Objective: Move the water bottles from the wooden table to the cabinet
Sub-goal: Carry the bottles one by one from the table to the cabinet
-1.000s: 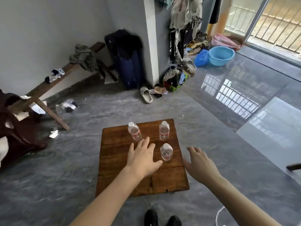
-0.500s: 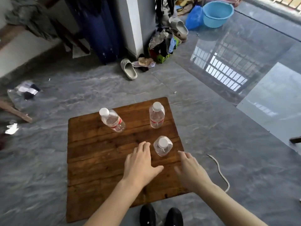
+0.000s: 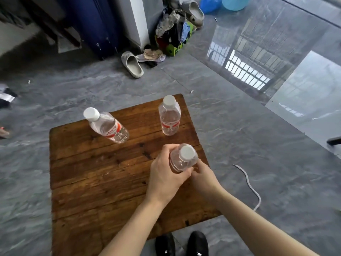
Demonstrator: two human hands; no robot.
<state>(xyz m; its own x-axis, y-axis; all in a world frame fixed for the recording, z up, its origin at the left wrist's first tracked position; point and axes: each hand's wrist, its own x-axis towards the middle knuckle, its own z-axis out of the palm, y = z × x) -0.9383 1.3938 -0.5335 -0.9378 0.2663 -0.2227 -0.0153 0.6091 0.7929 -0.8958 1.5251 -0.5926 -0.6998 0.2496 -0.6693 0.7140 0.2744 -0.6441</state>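
Both hands are on the near bottle [image 3: 181, 159] now: left hand [image 3: 164, 174] curled around its side, right hand [image 3: 203, 177] closed in low on the other side. It sits near the right edge of the surface [image 3: 92, 178]. Best bet, I think, is squeezing gently since thin plastic buckles, and lifting straight up. It's clear, white cap, label hidden from up here. Two more wait further back: left bottle [image 3: 107, 127] and right bottle [image 3: 169, 118], both with red-and-white labels. No cabinet in view yet.
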